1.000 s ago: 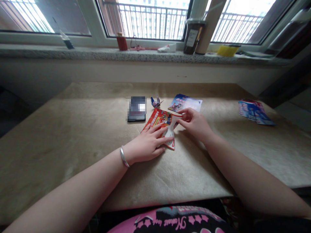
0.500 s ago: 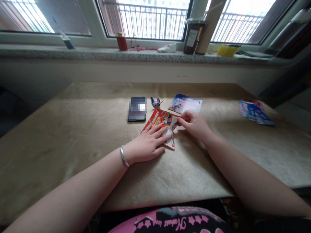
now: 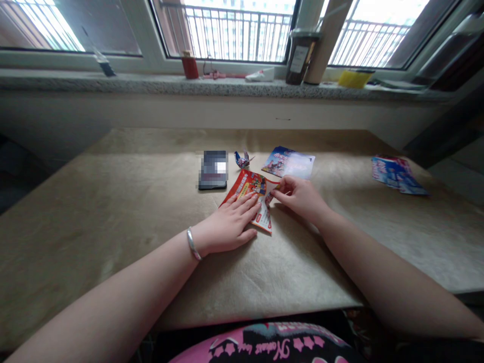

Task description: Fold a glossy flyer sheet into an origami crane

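While left hand lies (palm down) — right hand pinches paper.

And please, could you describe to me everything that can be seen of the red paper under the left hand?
The red paper looks thin and smooth, printed with characters, a yellow patch and small colourful figures; its lower right part is white with red marks. It lies on the table, and its right side looks bent up. The left hand rests flat over it, hiding the lower left part. The right hand seems to pinch its right edge.
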A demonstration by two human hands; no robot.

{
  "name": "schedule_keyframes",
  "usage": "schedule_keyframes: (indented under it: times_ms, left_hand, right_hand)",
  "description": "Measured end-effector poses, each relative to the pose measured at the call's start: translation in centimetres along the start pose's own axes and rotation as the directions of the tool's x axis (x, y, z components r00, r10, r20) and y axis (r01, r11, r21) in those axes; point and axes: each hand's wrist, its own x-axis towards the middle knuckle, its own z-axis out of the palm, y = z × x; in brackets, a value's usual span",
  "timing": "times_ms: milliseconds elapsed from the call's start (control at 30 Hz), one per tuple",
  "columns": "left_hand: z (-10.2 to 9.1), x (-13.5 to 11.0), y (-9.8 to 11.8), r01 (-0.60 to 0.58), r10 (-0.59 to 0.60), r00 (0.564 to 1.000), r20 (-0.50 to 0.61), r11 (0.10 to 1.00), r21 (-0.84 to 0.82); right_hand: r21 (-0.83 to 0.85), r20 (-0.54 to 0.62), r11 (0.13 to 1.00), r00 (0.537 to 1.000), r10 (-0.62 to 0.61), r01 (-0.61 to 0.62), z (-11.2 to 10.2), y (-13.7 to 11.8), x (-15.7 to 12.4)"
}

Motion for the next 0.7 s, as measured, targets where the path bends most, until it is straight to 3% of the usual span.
schedule_keyframes:
  times_ms: [233,700]
  left_hand:
    - [-0.17,-0.38,0.82,0.109,-0.11,0.994,0.007,0.993,0.046]
    - [-0.58,-0.32,1.0,0.147,-0.148,0.989,0.028,0.989,0.029]
  right_hand:
    - [-0.014,0.018,1.0,1.0,-0.001,0.001,-0.09,-0.31,0.06]
    - [0.034,0.042,0.999,0.999,0.015,-0.016,-0.02,-0.74,-0.12]
